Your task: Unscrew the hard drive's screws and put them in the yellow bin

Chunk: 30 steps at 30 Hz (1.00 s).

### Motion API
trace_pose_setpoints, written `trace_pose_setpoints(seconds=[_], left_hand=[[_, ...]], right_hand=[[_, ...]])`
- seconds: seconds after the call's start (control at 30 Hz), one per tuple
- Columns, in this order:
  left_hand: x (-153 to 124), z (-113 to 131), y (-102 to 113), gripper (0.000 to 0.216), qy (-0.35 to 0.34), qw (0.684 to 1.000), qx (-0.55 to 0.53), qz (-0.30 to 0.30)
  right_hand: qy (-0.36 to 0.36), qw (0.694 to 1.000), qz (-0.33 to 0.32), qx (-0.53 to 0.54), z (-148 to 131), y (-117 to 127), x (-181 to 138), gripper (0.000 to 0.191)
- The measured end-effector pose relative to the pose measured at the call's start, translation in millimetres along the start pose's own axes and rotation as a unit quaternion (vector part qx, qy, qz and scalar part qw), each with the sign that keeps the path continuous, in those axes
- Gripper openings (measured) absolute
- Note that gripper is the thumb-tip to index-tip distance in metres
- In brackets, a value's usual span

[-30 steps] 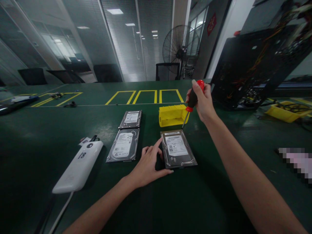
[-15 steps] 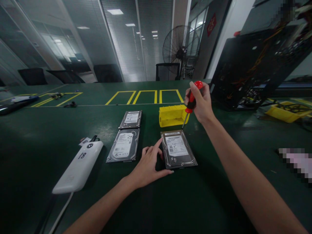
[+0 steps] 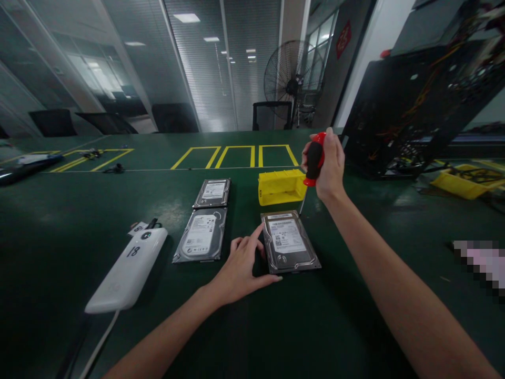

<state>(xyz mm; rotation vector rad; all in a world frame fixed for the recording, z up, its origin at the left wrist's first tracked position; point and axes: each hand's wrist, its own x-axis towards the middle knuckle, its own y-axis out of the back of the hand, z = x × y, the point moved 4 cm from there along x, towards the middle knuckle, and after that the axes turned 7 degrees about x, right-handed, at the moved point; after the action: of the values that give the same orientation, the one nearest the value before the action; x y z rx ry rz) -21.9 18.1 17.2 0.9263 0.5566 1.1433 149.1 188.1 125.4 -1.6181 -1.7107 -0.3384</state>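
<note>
A hard drive (image 3: 286,239) with a white label lies flat in front of me. My left hand (image 3: 244,263) rests at its near left corner, index finger against the left edge and thumb stretched along the near edge. The other fingers are curled; the hand braces the drive without wrapping round it. My right hand (image 3: 330,166) is closed around the red and black handle of a screwdriver (image 3: 314,159). Its shaft points down to the drive's far right corner; whether the tip touches the drive or a screw there is too small to tell.
Just behind the drive, a yellow bin (image 3: 278,188) lies with its opening toward me. Two more hard drives, a nearer one (image 3: 200,234) and a farther one (image 3: 213,192), lie left. A white power bank (image 3: 128,271) with a cable is farther left. A black computer case (image 3: 394,116) stands right.
The screwdriver has shifted slightly right and its handle has tilted, with my right hand turned around it. My left hand and the hard drive look almost unmoved.
</note>
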Motion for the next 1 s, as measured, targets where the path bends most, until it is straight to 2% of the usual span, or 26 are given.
trace_pose_setpoints(seconds=[0.17, 0.27, 0.3, 0.37, 0.43, 0.47, 0.53, 0.63, 0.7, 0.77, 0.87, 0.93, 1.0], left_hand=[[-0.4, 0.7, 0.3, 0.106, 0.008, 1.0, 0.0, -0.005], [-0.4, 2.4, 1.6, 0.105, 0.008, 1.0, -0.003, -0.006], [-0.3, 3.0, 2.1, 0.105, 0.008, 1.0, -0.004, -0.006], [-0.1, 3.9, 3.0, 0.105, 0.007, 1.0, -0.004, -0.006], [-0.2, 4.1, 3.1, 0.105, 0.009, 1.0, -0.005, -0.007], [-0.3, 3.8, 2.9, 0.105, 0.01, 1.0, -0.006, -0.008], [-0.8, 2.4, 1.6, 0.104, 0.012, 1.0, -0.008, -0.006], [-1.2, -0.6, -1.5, 0.105, 0.009, 1.0, -0.008, 0.0], [-0.5, -2.5, -2.5, 0.104, 0.008, 1.0, -0.009, 0.003], [0.8, -1.9, 0.2, 0.103, 0.012, 1.0, -0.013, 0.003], [-0.7, 10.6, 14.0, 0.098, 0.019, 0.999, -0.023, 0.016], [-9.3, 27.6, 25.4, 0.083, 0.021, 0.998, -0.041, 0.036], [-26.7, 46.8, 29.5, 0.065, 0.018, 0.996, -0.081, 0.028]], right_hand=[[0.039, 0.999, 0.033, -0.003, -20.5, 0.3, 3.0, 0.032], [0.023, 0.991, 0.013, -0.131, -18.6, 13.5, 7.0, 0.032], [-0.007, 0.979, -0.002, -0.204, -12.4, 21.7, 7.5, 0.033], [-0.121, 0.93, -0.037, -0.346, 6.8, 44.0, 3.5, 0.034], [-0.283, 0.862, -0.121, -0.404, 29.5, 65.8, -11.0, 0.028], [-0.335, 0.83, -0.147, -0.42, 36.7, 75.6, -19.8, 0.026], [-0.361, 0.788, -0.178, -0.467, 42.9, 89.3, -34.7, 0.027], [-0.319, 0.74, -0.221, -0.55, 46.2, 94.6, -50.8, 0.03], [-0.257, 0.711, -0.253, -0.604, 48.2, 90.5, -57.6, 0.033], [-0.187, 0.695, -0.284, -0.633, 49.0, 82.9, -62.8, 0.032], [-0.079, 0.7, -0.326, -0.631, 42.6, 69.1, -68.4, 0.03], [-0.016, 0.714, -0.37, -0.594, 34.2, 59.9, -72.3, 0.028], [0.022, 0.722, -0.425, -0.546, 26.3, 52.9, -76.9, 0.027]])
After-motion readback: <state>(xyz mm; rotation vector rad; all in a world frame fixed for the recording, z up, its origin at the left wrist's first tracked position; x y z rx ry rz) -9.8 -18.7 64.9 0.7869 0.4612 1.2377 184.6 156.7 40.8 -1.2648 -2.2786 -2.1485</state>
